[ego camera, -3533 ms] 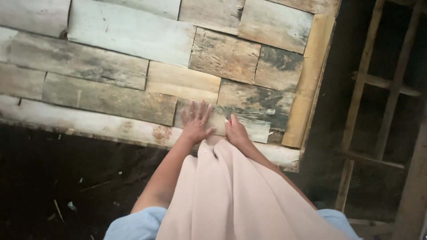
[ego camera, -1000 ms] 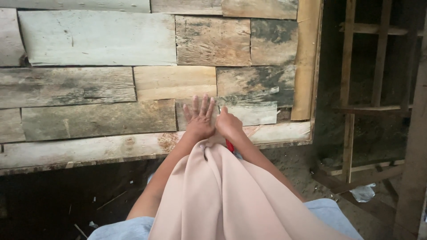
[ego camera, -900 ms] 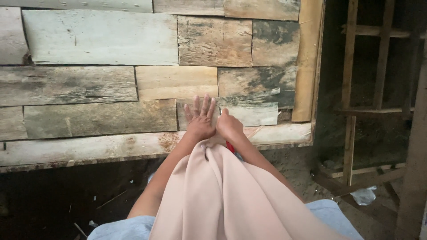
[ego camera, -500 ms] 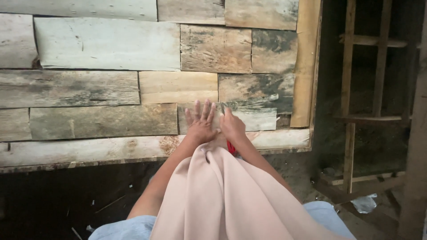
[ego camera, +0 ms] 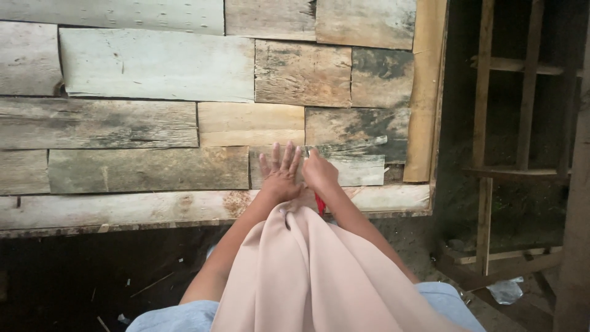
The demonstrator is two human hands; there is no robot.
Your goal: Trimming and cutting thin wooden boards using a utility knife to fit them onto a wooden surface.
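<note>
Soft daylight; dark edges; sharp

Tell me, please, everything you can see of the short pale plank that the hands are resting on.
The short pale plank looks like weathered wood, greyish white with darker streaks and a rough, chipped right end. It lies level in the wall of boards, in the second row from the bottom, just left of the upright yellowish post. The left hand lies flat with fingers spread over its left end. The right hand is closed against it, holding something with a red handle; what it is cannot be told.
</note>
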